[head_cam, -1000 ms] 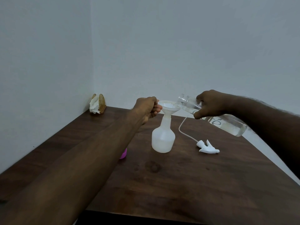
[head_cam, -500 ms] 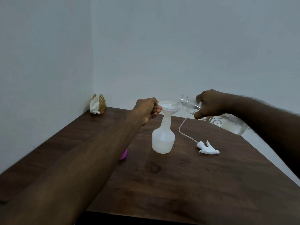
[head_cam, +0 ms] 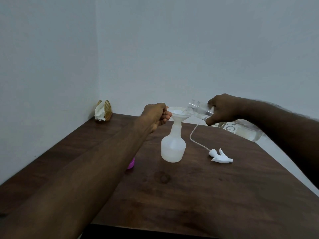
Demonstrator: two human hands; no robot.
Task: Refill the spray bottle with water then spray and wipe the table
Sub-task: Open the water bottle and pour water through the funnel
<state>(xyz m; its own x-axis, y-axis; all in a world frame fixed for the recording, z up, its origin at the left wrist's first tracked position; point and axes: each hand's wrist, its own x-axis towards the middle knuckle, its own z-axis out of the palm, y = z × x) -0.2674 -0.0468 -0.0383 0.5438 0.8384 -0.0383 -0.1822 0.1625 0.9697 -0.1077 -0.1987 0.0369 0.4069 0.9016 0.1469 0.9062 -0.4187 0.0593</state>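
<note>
Little has moved: I see the water bottle (head_cam: 224, 121) tipped slightly flatter than before. Left hand (head_cam: 156, 116) still pinches the funnel (head_cam: 179, 113) rim atop the spray bottle (head_cam: 173, 149), mid-table. Right hand (head_cam: 222, 108) stays wrapped around the water bottle's neck. Sprayer head (head_cam: 221, 156) lies rightward.

Two bare forearms and hands, nothing worn on either.

The left hand (head_cam: 156, 116) and the right hand (head_cam: 222, 108) both show without gloves, rings, watches or bands at the wrist. No sleeve edge appears along either forearm within the frame; both arms are uncovered from the wrist to where they leave the picture. Fine short hair stands out along the upper edge of the right forearm. The left forearm looks smoother, its surface partly blurred near the camera.
</note>
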